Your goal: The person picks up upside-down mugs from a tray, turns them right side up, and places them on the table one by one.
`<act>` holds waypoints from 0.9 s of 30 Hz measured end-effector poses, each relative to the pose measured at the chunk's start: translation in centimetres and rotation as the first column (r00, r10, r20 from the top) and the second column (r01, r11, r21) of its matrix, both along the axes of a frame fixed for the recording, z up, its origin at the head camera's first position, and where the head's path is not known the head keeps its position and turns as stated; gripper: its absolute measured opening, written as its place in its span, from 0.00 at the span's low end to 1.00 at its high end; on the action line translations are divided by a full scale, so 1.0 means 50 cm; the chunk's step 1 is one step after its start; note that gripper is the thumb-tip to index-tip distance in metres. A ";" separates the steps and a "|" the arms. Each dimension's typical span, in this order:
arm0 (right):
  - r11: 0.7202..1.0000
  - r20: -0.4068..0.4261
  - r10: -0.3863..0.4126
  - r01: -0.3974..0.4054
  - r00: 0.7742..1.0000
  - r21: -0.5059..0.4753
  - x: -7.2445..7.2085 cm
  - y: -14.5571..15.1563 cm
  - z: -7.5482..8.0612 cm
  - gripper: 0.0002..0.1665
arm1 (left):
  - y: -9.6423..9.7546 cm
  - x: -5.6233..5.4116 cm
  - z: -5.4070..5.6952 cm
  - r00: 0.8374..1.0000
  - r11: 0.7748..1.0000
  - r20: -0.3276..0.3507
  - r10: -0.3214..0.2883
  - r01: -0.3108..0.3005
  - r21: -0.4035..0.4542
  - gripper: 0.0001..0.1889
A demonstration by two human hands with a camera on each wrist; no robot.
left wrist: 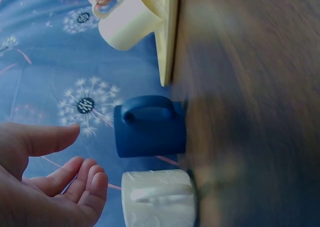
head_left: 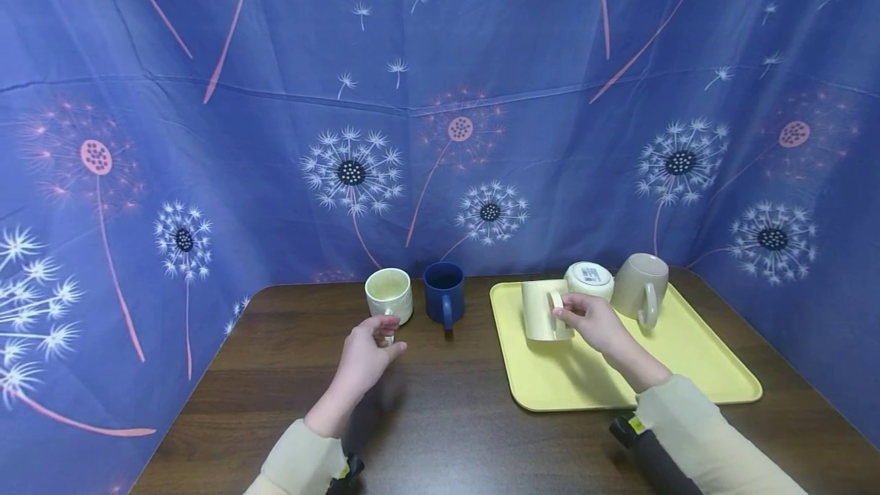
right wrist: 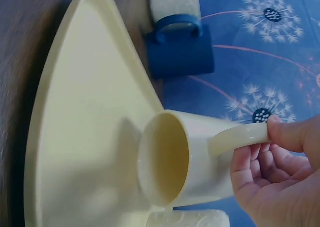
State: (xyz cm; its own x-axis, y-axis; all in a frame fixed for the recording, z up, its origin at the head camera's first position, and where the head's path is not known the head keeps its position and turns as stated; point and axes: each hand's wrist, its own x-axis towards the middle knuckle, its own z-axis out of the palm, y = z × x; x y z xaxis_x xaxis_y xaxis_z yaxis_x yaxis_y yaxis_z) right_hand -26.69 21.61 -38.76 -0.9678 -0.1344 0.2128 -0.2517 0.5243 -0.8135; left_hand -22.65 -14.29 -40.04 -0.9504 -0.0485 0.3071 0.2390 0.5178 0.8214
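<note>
My right hand (head_left: 590, 319) pinches the handle of a cream mug (head_left: 539, 312) between thumb and fingers. That mug is turned mouth down and tilted, close over the left part of the yellow tray (head_left: 550, 392); in the right wrist view its mouth faces the tray. My left hand (head_left: 367, 354) is in front of a white embossed mug (head_left: 387, 290), fingers loosely bent. In the left wrist view, thumb and fingers (left wrist: 92, 187) are apart with nothing between them. Upright beside the white mug stands a dark blue mug (head_left: 443, 289), its handle toward me.
At the tray's back, a small white mug (head_left: 584, 279) sits upside down with its stamped base showing. Right of it a grey-beige mug (head_left: 635, 289) also stands upside down, handle toward me. A blue dandelion-print cloth (head_left: 412, 136) hangs behind the brown wooden table (head_left: 440, 434).
</note>
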 end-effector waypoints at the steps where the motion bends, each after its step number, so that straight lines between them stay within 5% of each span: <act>1: 1.000 0.017 -0.001 0.001 1.000 -0.011 0.001 0.000 0.002 0.14 | 0.002 0.003 0.003 1.000 1.000 -0.007 -0.011 0.011 -0.003 0.17; 27: 0.990 0.149 0.122 -0.110 0.981 -0.086 0.051 -0.018 0.069 0.19 | 0.046 0.068 0.082 0.983 0.985 -0.060 -0.174 0.173 -0.022 0.19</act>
